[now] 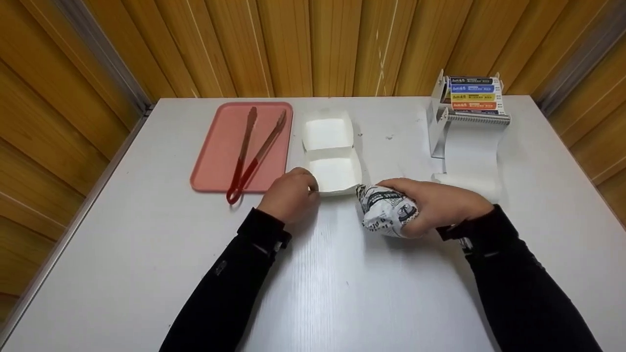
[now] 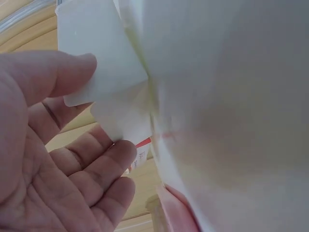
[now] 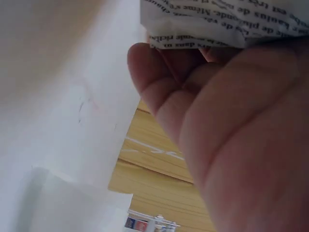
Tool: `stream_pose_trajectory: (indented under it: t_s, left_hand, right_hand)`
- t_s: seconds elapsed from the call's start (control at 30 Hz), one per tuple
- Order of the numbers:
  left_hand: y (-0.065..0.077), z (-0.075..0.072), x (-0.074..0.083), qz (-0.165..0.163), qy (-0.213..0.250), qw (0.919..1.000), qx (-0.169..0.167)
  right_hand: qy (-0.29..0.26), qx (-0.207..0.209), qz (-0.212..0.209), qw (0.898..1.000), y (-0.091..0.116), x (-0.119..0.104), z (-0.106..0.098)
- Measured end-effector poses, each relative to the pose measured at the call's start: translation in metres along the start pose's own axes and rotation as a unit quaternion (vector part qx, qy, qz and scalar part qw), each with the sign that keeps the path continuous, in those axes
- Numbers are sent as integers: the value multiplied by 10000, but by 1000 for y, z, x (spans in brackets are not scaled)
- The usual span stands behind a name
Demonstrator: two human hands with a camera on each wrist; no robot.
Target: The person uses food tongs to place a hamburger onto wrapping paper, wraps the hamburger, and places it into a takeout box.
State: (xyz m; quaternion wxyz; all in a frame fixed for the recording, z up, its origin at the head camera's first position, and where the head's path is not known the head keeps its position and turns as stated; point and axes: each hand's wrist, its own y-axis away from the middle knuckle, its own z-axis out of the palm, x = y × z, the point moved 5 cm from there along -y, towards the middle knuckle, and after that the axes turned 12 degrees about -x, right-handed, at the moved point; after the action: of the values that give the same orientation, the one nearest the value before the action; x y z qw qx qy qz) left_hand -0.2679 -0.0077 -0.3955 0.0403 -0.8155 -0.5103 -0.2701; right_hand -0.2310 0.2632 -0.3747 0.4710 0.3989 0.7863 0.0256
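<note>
An open white clamshell paper box (image 1: 334, 171) lies in the middle of the table, its lid folded back toward the wall. My left hand (image 1: 291, 195) is at the near left corner of the box. The left wrist view shows its thumb and forefinger pinching a white side wall (image 2: 104, 53), while the other fingers curl loosely. To the right of the box, my right hand (image 1: 435, 203) grips a bundle (image 1: 386, 212) wrapped in black-and-white printed paper, close to the box's near right corner. What the paper encloses is hidden. Printed lines of the wrapping (image 3: 217, 26) show above the palm in the right wrist view.
Left of the box lies a pink tray (image 1: 210, 166) with red-handled tongs (image 1: 249, 168) across it, the handle end over the near edge. At the back right stands a dispenser (image 1: 437, 127) with colourful boxes (image 1: 473, 95), and a white sheet (image 1: 472, 151) hangs down from it.
</note>
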Motion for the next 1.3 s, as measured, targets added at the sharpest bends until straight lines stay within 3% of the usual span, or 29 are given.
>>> stream_pose_trajectory:
  t_s: [0.23, 0.47, 0.6, 0.8, 1.0, 1.3]
  left_hand:
    - [7, 9, 16, 303, -354, 9985, -282]
    - [14, 15, 31, 642, -536, 9960, -316]
    - [16, 18, 34, 766, -497, 9952, -346]
    - [16, 19, 35, 766, -544, 9950, -332]
    - [16, 19, 35, 615, -446, 9959, -487]
    - [14, 10, 27, 421, 372, 9944, -890]
  right_hand:
    - [-294, 687, -323, 9967, 2, -7, -11]
    - [-37, 1644, -369, 9857, -16, -13, -12]
    - [-28, 1960, -266, 9802, -31, -16, -8]
    - [198, 2045, -145, 9786, -52, -18, -2]
    - [89, 1820, 27, 9833, -58, -13, 3]
    - [180, 1632, 123, 9863, -61, -9, 6]
